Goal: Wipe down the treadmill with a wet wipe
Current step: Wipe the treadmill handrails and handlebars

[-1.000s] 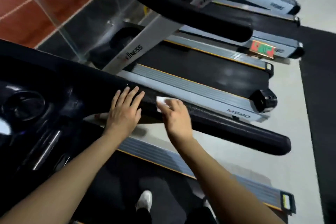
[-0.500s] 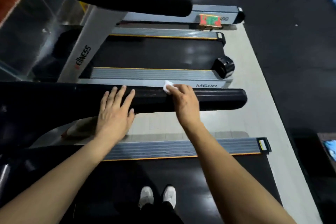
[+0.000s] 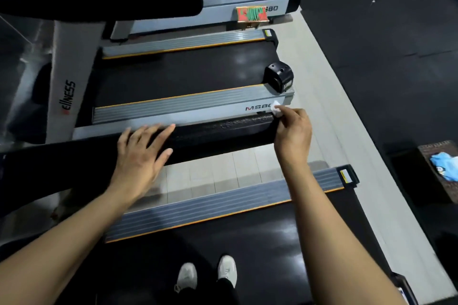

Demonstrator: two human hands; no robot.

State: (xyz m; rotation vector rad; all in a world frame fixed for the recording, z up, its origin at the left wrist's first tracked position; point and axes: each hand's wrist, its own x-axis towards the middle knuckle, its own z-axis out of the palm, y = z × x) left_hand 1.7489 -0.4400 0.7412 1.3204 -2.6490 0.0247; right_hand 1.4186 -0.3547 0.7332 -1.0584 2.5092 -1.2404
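I stand on a treadmill with a black belt (image 3: pixel 260 242). Its black padded handrail (image 3: pixel 218 134) runs across the middle of the view. My left hand (image 3: pixel 142 153) lies flat on the rail with straight, spread fingers. My right hand (image 3: pixel 293 131) covers the rail's far right end and pinches a small crumpled white wet wipe (image 3: pixel 276 108) that sticks out above its fingers. The rail's end is hidden behind that hand.
A second treadmill (image 3: pixel 188 106) marked MS80 lies just beyond the rail, more treadmills behind it. Another black handrail (image 3: pixel 99 2) crosses the upper left. Grey tiled floor (image 3: pixel 322 96) and dark mat lie to the right, with a blue cloth (image 3: pixel 444 164) on a stand.
My right hand has slid the wipe rightward along the handrail to its end. My left hand has stayed flat on the rail. My view has swung right and down.
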